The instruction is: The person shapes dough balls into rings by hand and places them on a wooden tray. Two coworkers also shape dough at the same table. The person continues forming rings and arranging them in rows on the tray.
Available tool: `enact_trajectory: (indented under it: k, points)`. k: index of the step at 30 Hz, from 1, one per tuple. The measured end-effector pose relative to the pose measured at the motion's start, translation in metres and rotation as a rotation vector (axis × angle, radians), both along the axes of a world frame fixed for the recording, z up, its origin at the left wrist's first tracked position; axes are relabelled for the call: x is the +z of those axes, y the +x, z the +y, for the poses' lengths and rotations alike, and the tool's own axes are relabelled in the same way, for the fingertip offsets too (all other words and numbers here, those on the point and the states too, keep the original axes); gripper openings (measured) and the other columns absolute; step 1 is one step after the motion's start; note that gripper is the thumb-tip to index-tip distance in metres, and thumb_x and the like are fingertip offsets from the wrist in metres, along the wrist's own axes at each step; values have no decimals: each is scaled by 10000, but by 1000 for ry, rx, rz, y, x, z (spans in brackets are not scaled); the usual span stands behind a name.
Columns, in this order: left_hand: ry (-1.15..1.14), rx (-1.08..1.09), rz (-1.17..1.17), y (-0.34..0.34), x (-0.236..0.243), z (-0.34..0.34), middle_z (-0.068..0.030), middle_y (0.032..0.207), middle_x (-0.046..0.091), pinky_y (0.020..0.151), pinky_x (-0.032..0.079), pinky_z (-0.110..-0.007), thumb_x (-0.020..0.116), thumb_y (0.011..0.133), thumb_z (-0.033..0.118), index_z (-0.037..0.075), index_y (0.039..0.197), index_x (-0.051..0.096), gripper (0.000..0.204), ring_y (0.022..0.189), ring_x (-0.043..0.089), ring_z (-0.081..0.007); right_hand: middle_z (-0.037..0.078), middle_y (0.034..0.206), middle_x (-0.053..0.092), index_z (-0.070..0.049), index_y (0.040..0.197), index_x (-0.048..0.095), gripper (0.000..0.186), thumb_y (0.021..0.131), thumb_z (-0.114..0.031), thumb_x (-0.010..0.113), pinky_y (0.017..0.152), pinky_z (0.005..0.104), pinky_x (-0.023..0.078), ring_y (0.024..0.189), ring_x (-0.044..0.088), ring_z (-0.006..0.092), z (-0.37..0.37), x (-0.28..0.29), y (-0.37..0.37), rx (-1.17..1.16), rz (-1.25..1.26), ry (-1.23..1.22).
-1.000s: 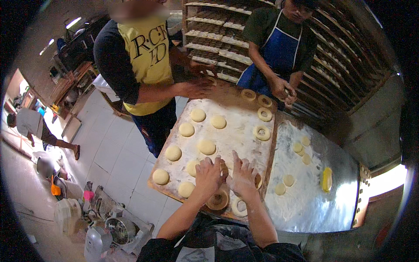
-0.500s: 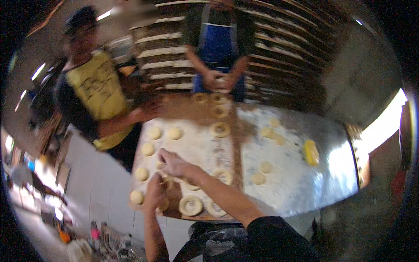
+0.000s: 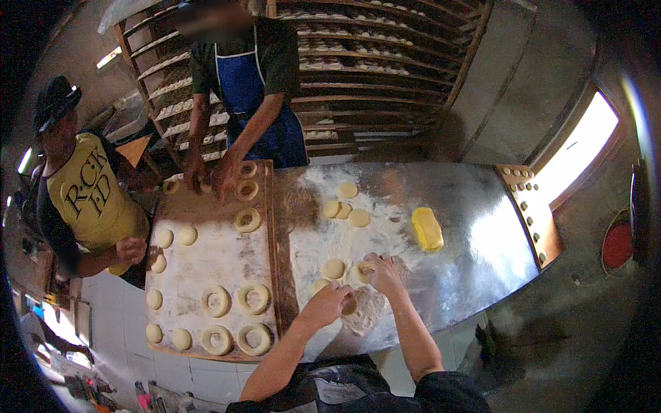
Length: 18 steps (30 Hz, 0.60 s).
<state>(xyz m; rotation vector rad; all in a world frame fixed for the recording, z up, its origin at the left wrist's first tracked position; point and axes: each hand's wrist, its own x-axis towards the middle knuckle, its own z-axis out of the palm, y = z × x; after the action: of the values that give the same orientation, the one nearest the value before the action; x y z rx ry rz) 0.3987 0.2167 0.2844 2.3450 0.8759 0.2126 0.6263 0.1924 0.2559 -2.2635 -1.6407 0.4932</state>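
My right hand (image 3: 383, 270) has its fingers curled round a pale dough ball (image 3: 361, 272) on the floured metal table. Closer to me, my left hand (image 3: 326, 305) is closed on a round piece of dough (image 3: 350, 305), which is shaded and partly hidden by the fingers. A dough ball (image 3: 319, 286) lies just beyond the left knuckles, with another dough ball (image 3: 334, 268) behind it. Loose flour (image 3: 365, 316) covers the metal between and below my hands.
To the left, a wooden board (image 3: 186, 265) holds dough rings (image 3: 215, 301) and dough balls (image 3: 187, 235). A yellow block (image 3: 427, 229) sits on the metal table (image 3: 475, 206). Two people stand across and at the left; one reaches over the board. Shelves (image 3: 385, 65) of dough stand behind.
Both my hands have moved right, from the dough on the wooden board to the dough balls on the metal table. The person in the blue apron now reaches down to the board.
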Motion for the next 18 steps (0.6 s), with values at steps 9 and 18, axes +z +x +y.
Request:
enact_trajectory:
  k: [9, 18]
  points:
    - [-37, 523, 3, 44, 19, -25, -242, 939, 678, 750, 552, -447, 615, 931, 212, 53, 1142, 645, 266, 903, 667, -401, 143, 1026, 624, -85, 1092, 551, 371, 862, -315, 729, 866, 495, 489, 999, 615, 357, 13, 39, 8, 284, 349, -157]
    - [-459, 568, -465, 47, 77, -34, -76, 942, 709, 758, 521, -311, 735, 866, 197, -11, 1090, 676, 312, 839, 649, -136, 159, 1114, 616, -37, 1272, 458, 578, 805, -146, 780, 884, 429, 507, 1011, 633, 307, -16, 67, 21, 381, 816, 148]
